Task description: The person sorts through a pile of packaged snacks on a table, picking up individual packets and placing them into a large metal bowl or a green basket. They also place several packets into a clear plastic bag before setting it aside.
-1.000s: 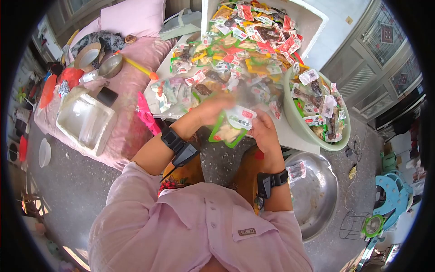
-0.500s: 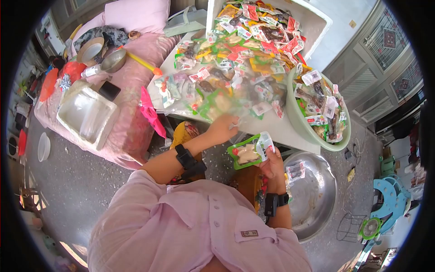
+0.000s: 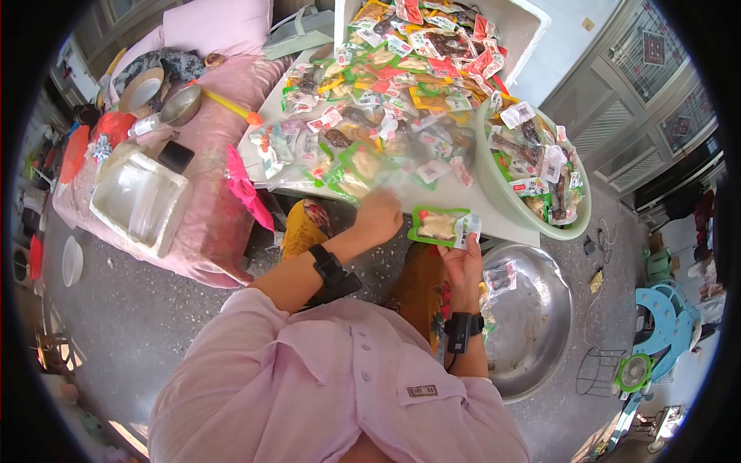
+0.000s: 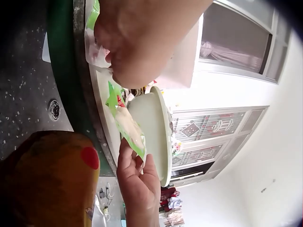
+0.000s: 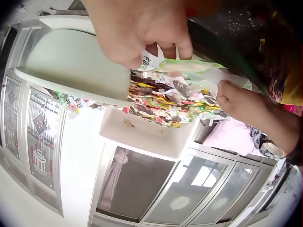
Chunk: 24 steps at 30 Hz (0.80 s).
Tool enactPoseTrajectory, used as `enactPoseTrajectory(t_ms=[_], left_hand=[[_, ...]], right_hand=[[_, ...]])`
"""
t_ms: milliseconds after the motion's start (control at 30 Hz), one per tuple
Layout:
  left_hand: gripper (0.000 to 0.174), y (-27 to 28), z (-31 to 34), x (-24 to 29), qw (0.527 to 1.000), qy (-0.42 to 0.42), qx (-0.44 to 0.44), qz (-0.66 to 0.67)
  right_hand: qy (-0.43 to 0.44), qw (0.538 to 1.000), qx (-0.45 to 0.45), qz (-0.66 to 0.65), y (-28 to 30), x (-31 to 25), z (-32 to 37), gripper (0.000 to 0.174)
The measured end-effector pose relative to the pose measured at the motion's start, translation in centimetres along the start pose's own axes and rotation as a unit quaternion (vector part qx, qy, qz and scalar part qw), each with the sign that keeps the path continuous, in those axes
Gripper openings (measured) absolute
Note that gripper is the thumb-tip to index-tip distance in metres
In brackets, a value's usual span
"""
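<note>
In the head view my right hand [image 3: 461, 266] pinches a flat, green-edged food packet [image 3: 436, 225] by its white label end. The packet shows pale pieces through a clear window and is raised in front of the table edge. My left hand [image 3: 378, 218] is beside it at the table's front, fingers curled. In the right wrist view, the left hand [image 5: 244, 104] has its thumb and fingers at the edge of a translucent packet [image 5: 227, 75]. Other green-edged packets [image 3: 351, 184] lie just beyond that hand, partly blurred.
A white table [image 3: 502, 222] bears a heap of mixed packets [image 3: 401, 85] spilling from a foam box [image 3: 532, 46]. On the right stand a pale green tub [image 3: 488, 181] filled with packets and, lower, a steel basin [image 3: 540, 363]. A pink-covered bed [image 3: 220, 154] is at the left.
The packet first lay between both hands; my right hand has drawn it right, turned it level and raised it slightly. My left hand has let go of it and stays near the table edge.
</note>
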<state>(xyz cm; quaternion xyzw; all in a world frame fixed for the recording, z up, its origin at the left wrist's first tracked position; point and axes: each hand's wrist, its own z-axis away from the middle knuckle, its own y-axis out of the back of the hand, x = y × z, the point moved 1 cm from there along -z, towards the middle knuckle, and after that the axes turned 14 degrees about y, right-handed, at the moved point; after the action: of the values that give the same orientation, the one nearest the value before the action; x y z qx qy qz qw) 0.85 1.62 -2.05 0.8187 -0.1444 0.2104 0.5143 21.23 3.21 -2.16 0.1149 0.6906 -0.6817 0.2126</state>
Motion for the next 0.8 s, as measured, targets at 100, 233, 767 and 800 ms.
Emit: enactPoseTrajectory(t_ms=[100, 233, 767, 800], left_hand=[[0.008, 0.0, -0.3, -0.4, 0.999, 0.01, 0.001, 0.047], [0.009, -0.1, -0.5, -0.8, 0.99, 0.066, -0.024, 0.119], [0.01, 0.5, -0.7, -0.5, 0.934, 0.204, -0.156, 0.247], [0.009, 0.5, -0.5, -0.4, 0.933, 0.204, -0.157, 0.252]], right_hand=[[-0.002, 1.0, 0.001, -0.006, -0.3, 0.5, -0.5, 0.04], [0.002, 1.0, 0.003, -0.001, -0.8, 0.8, -0.7, 0.039], [-0.019, 0.999, 0.03, -0.037, -1.1, 1.1, -1.0, 0.038], [-0.024, 0.998, 0.039, -0.05, -1.3, 1.3, -1.1, 0.038]])
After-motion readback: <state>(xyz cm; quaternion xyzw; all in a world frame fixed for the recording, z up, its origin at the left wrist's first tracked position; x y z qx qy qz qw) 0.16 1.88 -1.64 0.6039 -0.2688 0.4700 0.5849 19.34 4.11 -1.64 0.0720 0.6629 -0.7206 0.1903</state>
